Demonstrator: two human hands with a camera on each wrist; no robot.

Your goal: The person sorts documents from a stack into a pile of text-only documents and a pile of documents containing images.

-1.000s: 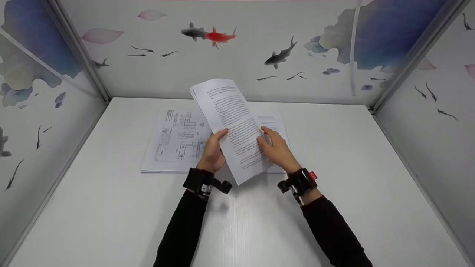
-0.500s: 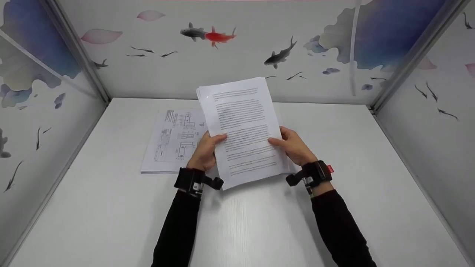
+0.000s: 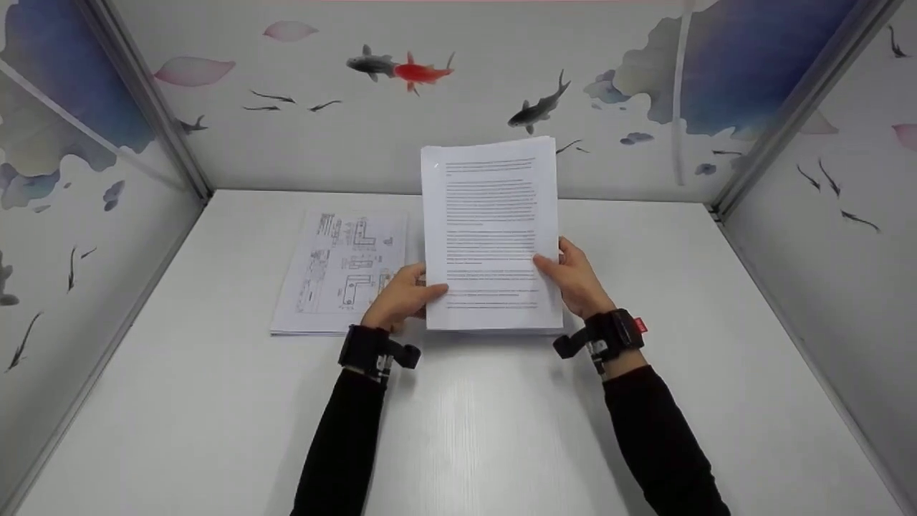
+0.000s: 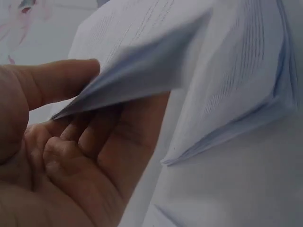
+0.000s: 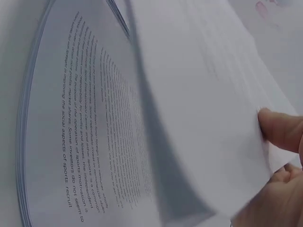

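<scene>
A stack of printed paper sheets (image 3: 491,215) is held up above the table, its text side facing me. My left hand (image 3: 402,295) grips its lower left edge, thumb on the front and fingers behind. At the right edge my right hand (image 3: 577,276) pinches the stack the same way, slightly higher. In the left wrist view the left hand (image 4: 80,137) has its thumb over the sheets' edge and fingers beneath. The right wrist view shows the right thumb (image 5: 281,130) pressing the lifted sheets (image 5: 203,104), with a second printed stack (image 5: 85,142) lying below them.
A stack of technical drawings (image 3: 337,279) lies on the white table (image 3: 458,423), left of the held sheets. White panels with painted fish (image 3: 423,72) stand behind and at both sides.
The held sheets have turned from a leftward tilt to nearly upright and shifted right, facing me more squarely. My right hand has moved right; both hands keep hold.
</scene>
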